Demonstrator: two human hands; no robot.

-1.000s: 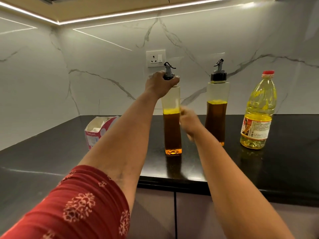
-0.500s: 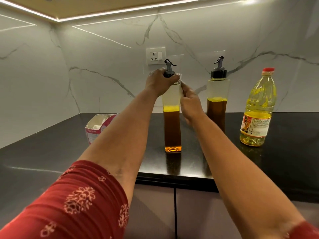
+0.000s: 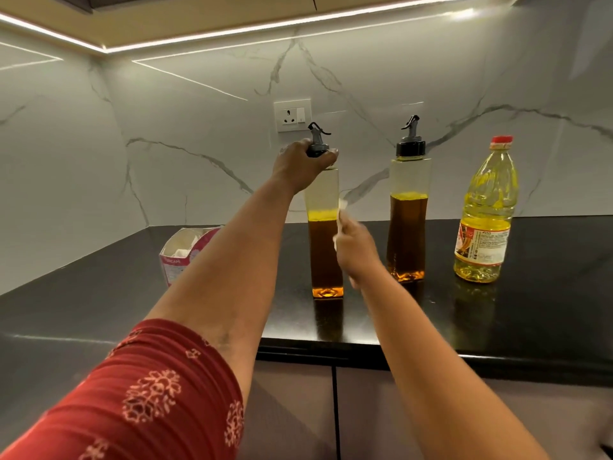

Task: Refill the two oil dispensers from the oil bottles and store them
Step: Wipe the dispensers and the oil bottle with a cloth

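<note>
1. A glossy black stone counter (image 3: 497,320) meets a white marble-look wall with grey veins; a strip light glows along the top.
2. The near dispenser (image 3: 326,254), a tall, square-sided clear bottle, stands upright at the centre of the counter. Dark amber oil with a thin yellow layer on top fills it to about two thirds.
3. The left hand (image 3: 300,166) is closed around the dispenser's grey spout cap (image 3: 317,144), gripping it from above.
4. The right hand (image 3: 355,247) pinches a small piece of white tissue (image 3: 341,214) against the dispenser's right side, at the oil line.
5. A second dispenser (image 3: 408,227), same shape with a black cap and spout, stands at 3 o'clock from the first, apart from it, filled to a similar level.
6. Further along at 3 o'clock, a rounded plastic oil bottle (image 3: 486,210) with a red cap and paper label holds pale yellow oil.
7. At 9 o'clock, an open pink-and-white cardboard box (image 3: 180,257) shows white tissue inside.
8. A white wall socket (image 3: 292,115) sits at 12 o'clock.
9. A red sleeve (image 3: 149,393) with a pale flower print covers the left upper arm.
</note>
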